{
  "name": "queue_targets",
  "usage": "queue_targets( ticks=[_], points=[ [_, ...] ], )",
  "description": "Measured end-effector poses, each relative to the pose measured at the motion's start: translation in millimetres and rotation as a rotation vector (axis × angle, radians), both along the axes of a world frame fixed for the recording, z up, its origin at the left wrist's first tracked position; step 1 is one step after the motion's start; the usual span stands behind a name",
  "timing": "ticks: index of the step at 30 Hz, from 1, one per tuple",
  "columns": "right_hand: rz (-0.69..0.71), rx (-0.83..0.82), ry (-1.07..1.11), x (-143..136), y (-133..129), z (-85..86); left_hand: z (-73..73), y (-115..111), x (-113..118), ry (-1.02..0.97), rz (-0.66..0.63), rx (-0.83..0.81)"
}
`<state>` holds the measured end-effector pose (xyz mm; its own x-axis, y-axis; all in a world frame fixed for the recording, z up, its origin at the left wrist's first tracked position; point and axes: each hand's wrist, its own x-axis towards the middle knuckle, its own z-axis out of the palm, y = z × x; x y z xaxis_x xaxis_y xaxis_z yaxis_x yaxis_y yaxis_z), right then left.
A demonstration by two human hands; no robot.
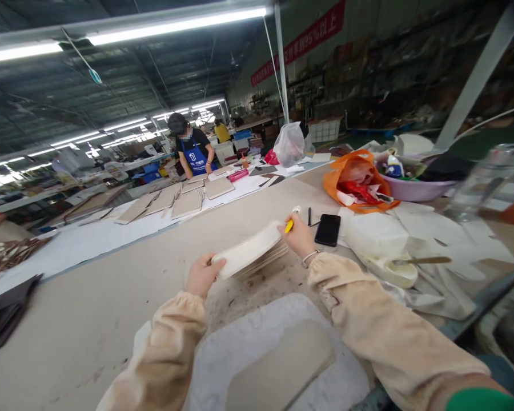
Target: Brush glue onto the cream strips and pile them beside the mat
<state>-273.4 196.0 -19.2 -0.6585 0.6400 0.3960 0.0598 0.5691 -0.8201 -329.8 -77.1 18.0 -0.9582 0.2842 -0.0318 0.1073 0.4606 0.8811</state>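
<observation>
Between my hands is a flat, off-white panel [248,251] with rounded corners, tilted above the table. My left hand [203,274] grips its left end, thumb on top. My right hand [302,235] is closed at the far right corner and also holds a small yellow-handled tool [289,226], whose working end I cannot make out. Beneath the panel lies a stack of similar pale pieces [269,258], partly hidden. Nearer me, a beige panel [282,365] rests on a whitish stone-like slab [214,354].
Right of my hand lie a black phone [328,229], an orange bag [340,177], a lilac basin [420,188] and a white plastic container [377,240] with a flat stick [428,260]. Beige panels [188,204] cover the far table strip, where a co-worker in a blue apron [195,158] stands.
</observation>
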Motion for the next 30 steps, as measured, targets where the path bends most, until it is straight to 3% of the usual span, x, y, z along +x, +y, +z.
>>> queue_targets(
  ticks=[3, 6, 11, 15, 23, 30],
  points=[
    [-0.020, 0.051, -0.079, -12.2, 3.1, -7.3, -4.5, 8.5, -29.3, 0.081, 0.027, -0.118],
    [-0.025, 0.102, -0.160, -20.3, 4.1, -16.6, -13.3, 12.8, -43.7, 0.156, 0.041, -0.254],
    [-0.002, 0.208, -0.239, -23.3, 9.1, -27.4, -27.3, 12.2, -47.2, 0.266, 0.044, -0.465],
    [0.009, 0.253, -0.199, -15.1, 17.7, -30.0, -36.6, 5.8, -41.7, 0.347, 0.041, -0.544],
    [0.186, 0.285, -0.034, 22.3, 23.9, -35.1, -49.0, -6.9, -30.5, 0.501, -0.246, -0.659],
    [0.221, 0.215, -0.006, 94.9, 26.9, -30.8, -50.8, -3.5, -42.2, 0.515, -0.357, -0.637]
  ],
)
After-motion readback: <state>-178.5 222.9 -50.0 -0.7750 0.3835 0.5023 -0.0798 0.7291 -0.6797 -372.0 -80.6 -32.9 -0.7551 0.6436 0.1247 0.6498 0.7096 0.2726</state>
